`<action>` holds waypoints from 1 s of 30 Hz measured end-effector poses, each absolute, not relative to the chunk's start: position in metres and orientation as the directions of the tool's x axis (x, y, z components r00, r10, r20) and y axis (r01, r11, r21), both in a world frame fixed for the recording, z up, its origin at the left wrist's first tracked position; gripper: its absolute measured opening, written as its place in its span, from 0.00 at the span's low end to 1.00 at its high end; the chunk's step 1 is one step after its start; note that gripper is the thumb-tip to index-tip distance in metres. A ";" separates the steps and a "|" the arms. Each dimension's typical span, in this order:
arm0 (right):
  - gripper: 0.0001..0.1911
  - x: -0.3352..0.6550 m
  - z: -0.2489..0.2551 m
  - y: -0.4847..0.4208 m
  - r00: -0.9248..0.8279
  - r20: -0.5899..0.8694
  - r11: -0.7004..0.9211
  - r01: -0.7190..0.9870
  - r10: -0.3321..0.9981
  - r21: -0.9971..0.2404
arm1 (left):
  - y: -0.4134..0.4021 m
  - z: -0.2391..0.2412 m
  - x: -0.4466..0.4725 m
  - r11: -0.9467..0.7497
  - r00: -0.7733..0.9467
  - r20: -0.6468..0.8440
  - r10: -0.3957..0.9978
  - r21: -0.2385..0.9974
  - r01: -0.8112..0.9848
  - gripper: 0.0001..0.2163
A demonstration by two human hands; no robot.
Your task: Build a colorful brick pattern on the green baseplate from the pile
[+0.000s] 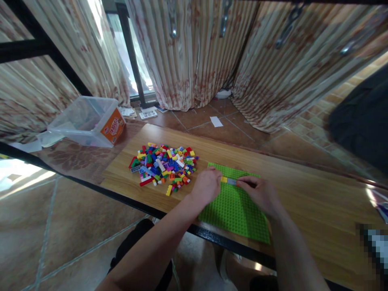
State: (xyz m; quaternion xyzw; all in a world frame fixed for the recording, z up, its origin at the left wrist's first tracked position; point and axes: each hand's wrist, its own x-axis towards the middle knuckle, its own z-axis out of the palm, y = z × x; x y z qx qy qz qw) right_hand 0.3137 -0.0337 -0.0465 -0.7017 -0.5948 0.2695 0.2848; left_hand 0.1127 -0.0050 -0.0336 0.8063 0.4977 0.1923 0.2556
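Evidently, the green baseplate lies flat on the tabletop within reach of both hands. The right hand pinches the right end of a short brick row near the plate's far edge; the left hand sits at its left end, perhaps steadying it, its grip hidden. The brick pile lies left, presumably for easy picking.
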 end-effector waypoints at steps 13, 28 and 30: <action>0.14 0.306 -0.044 -0.033 0.209 -0.036 -0.172 0.683 0.977 -0.709 | -0.002 -0.030 0.114 -0.377 0.432 0.040 0.901 0.566 0.733 0.13; 0.24 0.316 -0.063 -0.037 0.125 0.034 -0.085 0.824 0.992 -0.561 | -0.005 -0.045 0.115 -0.437 0.490 0.057 0.870 0.553 0.710 0.12; 0.24 0.312 -0.067 -0.035 0.043 0.076 0.004 0.842 0.996 -0.539 | -0.006 -0.047 0.116 -0.440 0.497 0.060 0.866 0.565 0.698 0.11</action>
